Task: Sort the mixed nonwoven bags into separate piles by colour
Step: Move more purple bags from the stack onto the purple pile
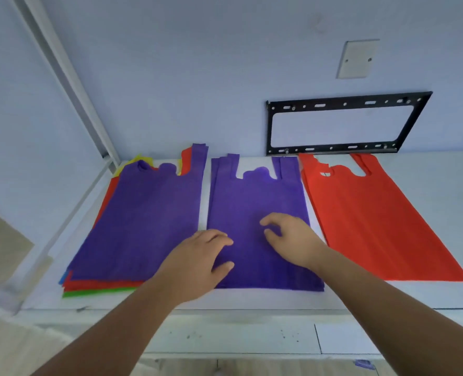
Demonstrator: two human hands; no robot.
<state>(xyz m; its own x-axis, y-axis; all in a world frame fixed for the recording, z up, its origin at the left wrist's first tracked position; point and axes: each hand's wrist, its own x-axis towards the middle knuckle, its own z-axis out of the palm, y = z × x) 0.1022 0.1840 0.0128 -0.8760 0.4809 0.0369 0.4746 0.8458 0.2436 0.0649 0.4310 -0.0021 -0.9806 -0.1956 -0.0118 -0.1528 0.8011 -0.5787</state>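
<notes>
A mixed stack of bags (143,218) lies on the left of the white table, a purple bag on top, with red, green, yellow and blue edges showing beneath. In the middle lies a separate purple bag pile (254,196). A red bag pile (371,221) lies flat to the right. My left hand (197,264) rests over the lower left part of the middle purple pile, fingers spread. My right hand (292,240) hovers or presses on the same pile's right part, fingers curled loosely, holding nothing.
The white table (428,185) stands against a pale blue wall. A black metal bracket (344,104) is fixed to the wall behind the red pile, with a blank plate (356,59) above it. The table's front edge (252,312) runs beneath my forearms.
</notes>
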